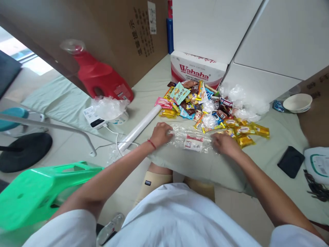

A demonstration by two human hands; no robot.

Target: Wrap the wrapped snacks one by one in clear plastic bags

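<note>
A clear plastic bag with a red-and-white label lies stretched flat near the table's front edge. My left hand is closed on its left end, the fingers bent over the plastic. At the other end, my right hand grips the bag too, slightly blurred. Just beyond the bag rises a heap of wrapped snacks in many colours. Several yellow packets lie close to my right hand. A white roll rests to the left of my left hand.
Behind the snacks stands a Wahaba-like printed carton. Crumpled clear bags and a white bowl are to the right, with a black wallet-like item nearer. At left are a red jug, a phone-like device with a cable and a green stool.
</note>
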